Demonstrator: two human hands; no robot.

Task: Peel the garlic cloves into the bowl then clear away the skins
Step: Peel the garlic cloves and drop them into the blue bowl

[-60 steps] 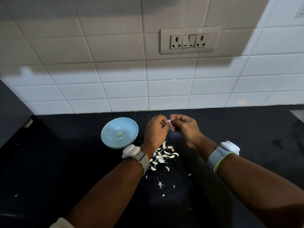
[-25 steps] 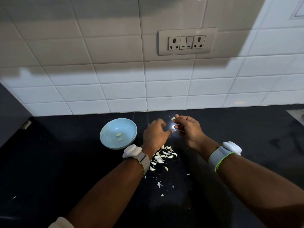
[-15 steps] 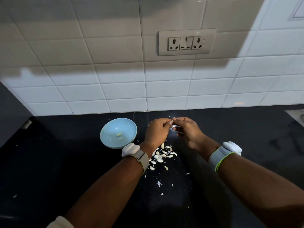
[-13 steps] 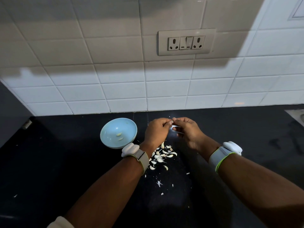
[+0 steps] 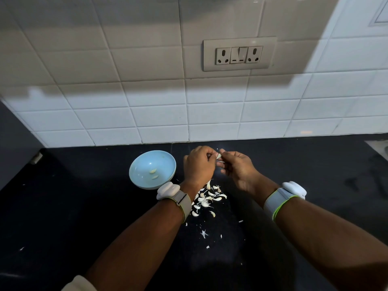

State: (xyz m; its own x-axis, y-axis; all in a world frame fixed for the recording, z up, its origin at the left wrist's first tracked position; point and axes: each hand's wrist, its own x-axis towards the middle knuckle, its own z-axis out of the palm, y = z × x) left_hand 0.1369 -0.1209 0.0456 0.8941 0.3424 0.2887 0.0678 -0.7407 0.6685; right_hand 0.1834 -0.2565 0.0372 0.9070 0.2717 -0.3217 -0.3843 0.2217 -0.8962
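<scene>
My left hand (image 5: 198,165) and my right hand (image 5: 237,168) meet above the black counter, and both pinch one small white garlic clove (image 5: 218,156) between their fingertips. Just left of my left hand stands a light blue bowl (image 5: 138,164) with two peeled cloves (image 5: 153,173) lying in it. Below my hands, partly hidden by my left wrist, lies a heap of garlic cloves and skins (image 5: 206,198). Loose bits of skin (image 5: 203,233) are scattered nearer to me.
The black counter (image 5: 84,217) runs back to a white tiled wall with a socket panel (image 5: 239,53). A dark upright surface (image 5: 14,143) borders the counter at the left. A pale object (image 5: 378,145) shows at the right edge.
A second ago my hands were slightly apart; they have come together on the clove again. The bowl and the heap have not moved.
</scene>
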